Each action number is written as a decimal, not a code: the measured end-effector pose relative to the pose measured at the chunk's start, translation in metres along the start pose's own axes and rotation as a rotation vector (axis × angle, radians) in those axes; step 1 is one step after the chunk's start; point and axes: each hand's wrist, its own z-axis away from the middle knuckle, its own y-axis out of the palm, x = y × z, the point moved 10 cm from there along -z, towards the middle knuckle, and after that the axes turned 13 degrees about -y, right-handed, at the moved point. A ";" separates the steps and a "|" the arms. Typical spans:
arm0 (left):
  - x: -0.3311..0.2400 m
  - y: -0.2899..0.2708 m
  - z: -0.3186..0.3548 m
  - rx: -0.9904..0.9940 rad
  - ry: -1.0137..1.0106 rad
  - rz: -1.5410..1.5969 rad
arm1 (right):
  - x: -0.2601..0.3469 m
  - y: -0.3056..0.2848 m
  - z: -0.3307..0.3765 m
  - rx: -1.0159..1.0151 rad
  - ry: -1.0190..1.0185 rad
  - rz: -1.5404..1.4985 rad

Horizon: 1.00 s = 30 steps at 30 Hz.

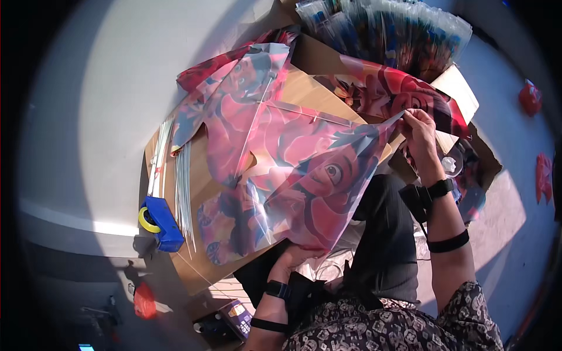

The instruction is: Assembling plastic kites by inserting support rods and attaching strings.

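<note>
Sheeting [333,146], printed with large cartoon faces in pink, red and grey, lies across the middle of the brown table [193,275] and reaches past its near right edge. The right hand [420,126] pinches its pointed right corner between thumb and fingers. Well apart from it, the left hand [295,257] is at the sheeting's near edge, fingers partly hidden beneath; I cannot tell whether they grip it. Along the table's left edge lies a bundle of thin white rods [184,199], with a blue tape dispenser [167,225] just beside their near ends. Beyond the table's far right side are a red printed sheet [395,85] and many plastic-wrapped packets [386,35].
</note>
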 end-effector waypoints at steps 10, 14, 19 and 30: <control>-0.133 -0.086 0.115 0.174 0.395 0.643 | -0.035 0.004 0.021 0.121 0.077 -0.027; -0.197 -0.088 0.075 0.035 0.730 0.616 | -0.040 -0.005 0.038 0.100 0.130 0.092; -0.187 -0.103 0.070 -0.721 0.627 0.169 | -0.036 -0.023 0.041 0.048 0.151 0.133; -0.142 -0.094 0.145 -1.594 0.350 -0.984 | -0.030 -0.054 0.025 -0.063 0.163 0.050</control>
